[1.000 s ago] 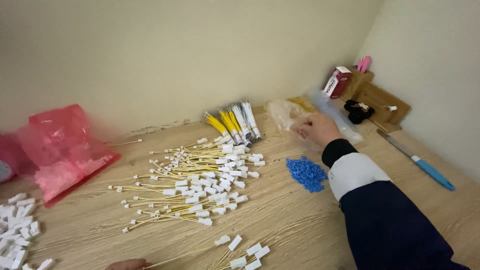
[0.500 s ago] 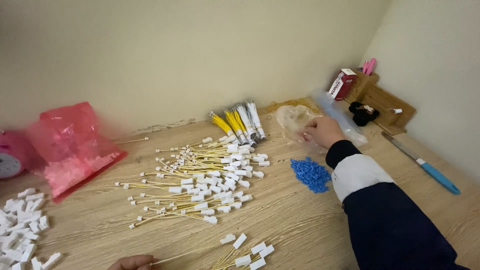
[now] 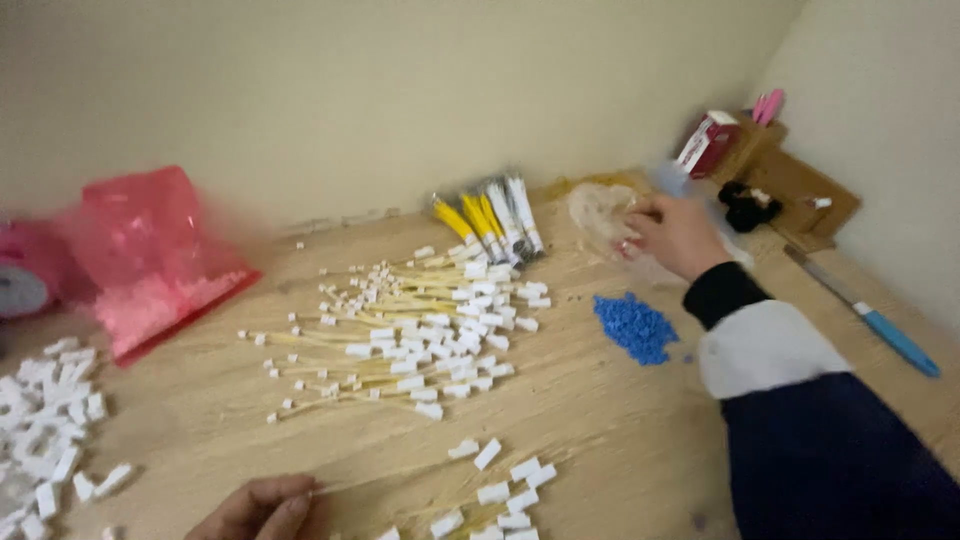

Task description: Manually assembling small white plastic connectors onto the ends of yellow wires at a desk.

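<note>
Clear plastic bag (image 3: 603, 215) lies at the far right of the table (image 3: 600, 410), close to the wall. Right hand (image 3: 678, 235) on it, fingers curled into the plastic. Just this side: heap of blue beads (image 3: 634, 327). To the left, yellow wires with white connectors (image 3: 420, 335), spread wide. Left hand (image 3: 262, 508) at the near edge, fingers together on a thin wire. Red bag (image 3: 150, 255) far left. Blue-handled tool (image 3: 868, 315) by the right edge. Bare wood between bundle and near edge.
</note>
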